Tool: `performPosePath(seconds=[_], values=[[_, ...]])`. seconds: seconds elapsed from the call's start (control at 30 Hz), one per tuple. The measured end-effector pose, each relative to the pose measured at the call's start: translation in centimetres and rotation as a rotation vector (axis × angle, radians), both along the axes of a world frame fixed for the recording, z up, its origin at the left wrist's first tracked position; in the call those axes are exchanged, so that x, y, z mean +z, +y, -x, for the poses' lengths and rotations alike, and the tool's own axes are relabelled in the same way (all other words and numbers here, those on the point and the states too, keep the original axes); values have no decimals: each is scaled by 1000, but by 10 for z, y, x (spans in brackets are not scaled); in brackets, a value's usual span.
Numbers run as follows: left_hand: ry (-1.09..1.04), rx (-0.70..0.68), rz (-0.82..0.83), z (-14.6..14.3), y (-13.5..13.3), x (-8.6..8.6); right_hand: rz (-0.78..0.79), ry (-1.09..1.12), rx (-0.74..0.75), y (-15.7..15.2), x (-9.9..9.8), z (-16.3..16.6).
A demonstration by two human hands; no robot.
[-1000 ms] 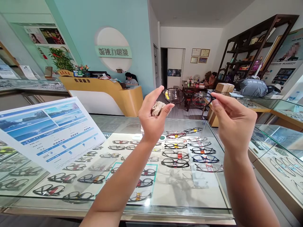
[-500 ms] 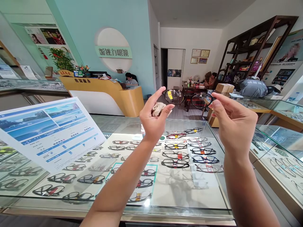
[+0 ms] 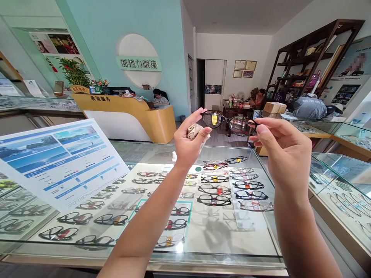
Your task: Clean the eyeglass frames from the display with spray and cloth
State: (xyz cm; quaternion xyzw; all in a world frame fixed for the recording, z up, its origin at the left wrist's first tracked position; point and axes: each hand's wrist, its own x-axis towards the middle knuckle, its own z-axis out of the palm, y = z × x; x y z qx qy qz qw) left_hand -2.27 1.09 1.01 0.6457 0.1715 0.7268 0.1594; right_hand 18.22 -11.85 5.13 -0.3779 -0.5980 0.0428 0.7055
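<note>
A pair of dark round-framed eyeglasses (image 3: 225, 119) is held up in the air above the glass counter, front spread across between my two hands. My left hand (image 3: 188, 144) touches the left end of the frame with its fingertips and keeps a crumpled beige cloth (image 3: 193, 131) bunched in the palm. At the other end, my right hand (image 3: 285, 148) pinches the frame between thumb and forefinger. A yellow patch (image 3: 215, 119) shows at the left lens. Below, rows of eyeglasses (image 3: 214, 200) lie inside the glass display case (image 3: 203, 231).
A printed card (image 3: 63, 162) leans at the left on the counter. Behind my left hand stands a small white bottle (image 3: 174, 157). Farther back are a yellow reception desk (image 3: 116, 110) with a person (image 3: 160, 97), a cardboard box (image 3: 274, 107) and another display case (image 3: 342, 193) at the right.
The eyeglasses have turned a little, their right end now lower and nearer. My right hand has shifted slightly left, my left hand slightly right.
</note>
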Motion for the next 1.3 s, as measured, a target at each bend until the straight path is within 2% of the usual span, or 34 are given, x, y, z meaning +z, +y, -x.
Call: performPosePath(seconds=[0.2,0.47,0.9,1.3], values=[[43,6,42,-1,0,0,31,41,60,-1,2,1],[43,-54,68,-3,-12,4,63,86,98,1,0,-1],[22,37,109,-9,-18,2,113,79,93,6,-2,0],[2,180,-3,-13,-17,-5,162,63,127,17,-4,-3]])
